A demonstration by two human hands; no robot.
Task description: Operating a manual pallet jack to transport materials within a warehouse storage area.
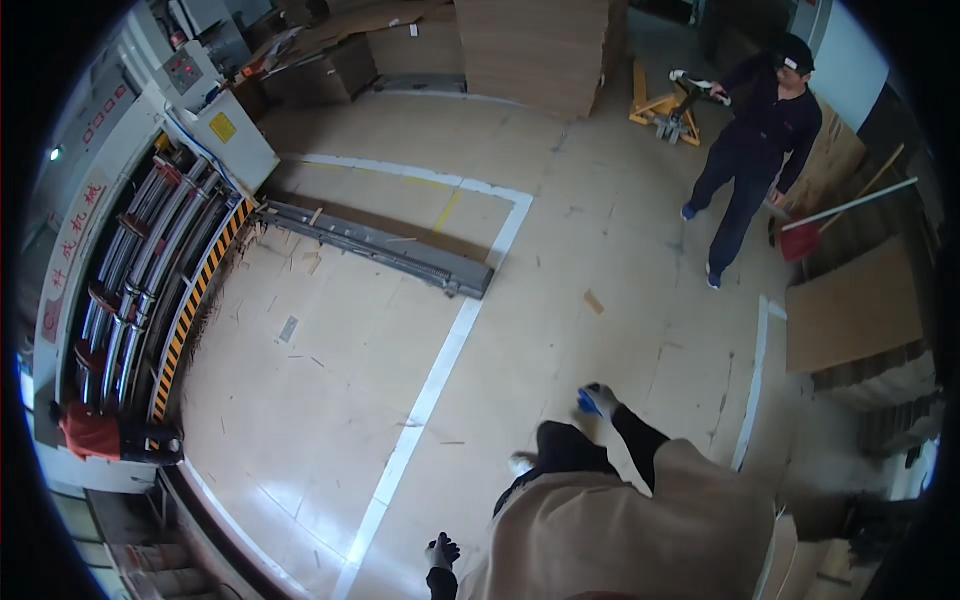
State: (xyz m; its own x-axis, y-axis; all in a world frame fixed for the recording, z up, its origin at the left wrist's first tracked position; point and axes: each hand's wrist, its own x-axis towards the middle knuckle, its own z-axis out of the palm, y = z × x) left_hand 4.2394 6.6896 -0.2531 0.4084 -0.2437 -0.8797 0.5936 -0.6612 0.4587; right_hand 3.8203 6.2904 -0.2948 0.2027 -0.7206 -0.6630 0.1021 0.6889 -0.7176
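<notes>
Low in the view is my left hand [442, 550], in a grey and dark work glove. Its fingers are loosely bent and a little apart, with nothing visible in them. My right hand [598, 401] wears a grey and blue glove and hangs out ahead of my body over the floor. Its fingers look relaxed, and no object shows in it. Both hands are away from any object. Part of my dark trouser leg and one light shoe [521, 464] show beneath my brown top [590, 525].
A low metal rail [380, 248] juts across the floor from a roller machine [140, 270] on the left, where a person in red [92, 432] stands. At far right, another person [755, 150] holds a yellow pallet truck [665, 108]. Cardboard stacks [530, 50] stand behind.
</notes>
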